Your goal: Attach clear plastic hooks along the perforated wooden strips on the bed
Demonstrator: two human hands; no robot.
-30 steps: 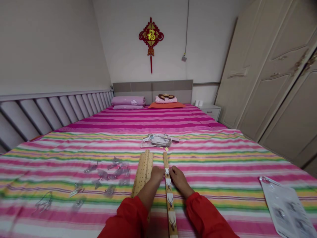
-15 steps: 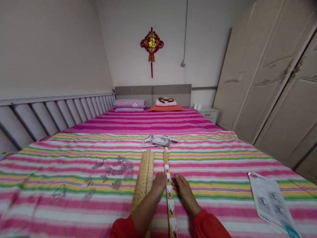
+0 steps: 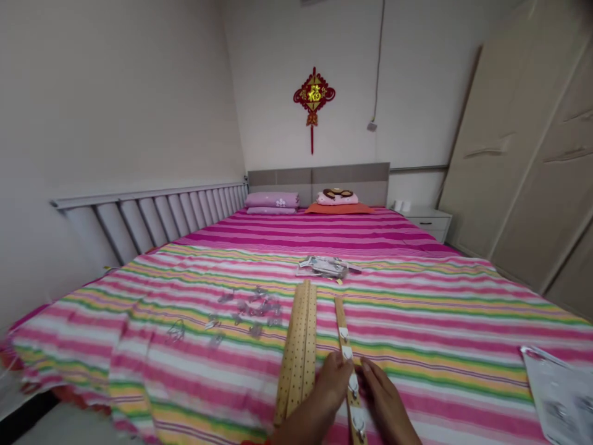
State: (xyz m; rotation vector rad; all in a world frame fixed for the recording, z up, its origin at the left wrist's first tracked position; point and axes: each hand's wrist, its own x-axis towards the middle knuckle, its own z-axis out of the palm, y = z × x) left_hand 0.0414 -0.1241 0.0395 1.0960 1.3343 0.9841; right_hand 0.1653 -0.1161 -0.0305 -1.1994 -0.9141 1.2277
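A striped bedspread (image 3: pixel 417 321) covers the bed. On it lies a narrow wooden hook rail (image 3: pixel 341 324) bearing white hooks (image 3: pixel 353 384), between the left hand (image 3: pixel 333 383) and right hand (image 3: pixel 386 402); the fingers (image 3: pixel 369 371) touch its edges, though a firm grip cannot be confirmed. A wider perforated wooden strip (image 3: pixel 296 352) lies just beside the left hand

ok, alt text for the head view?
The person's left hand and right hand are at a narrow wooden strip fitted with white hooks, on a striped bedspread. A wider perforated wooden board lies beside it, with small clear plastic pieces further left.
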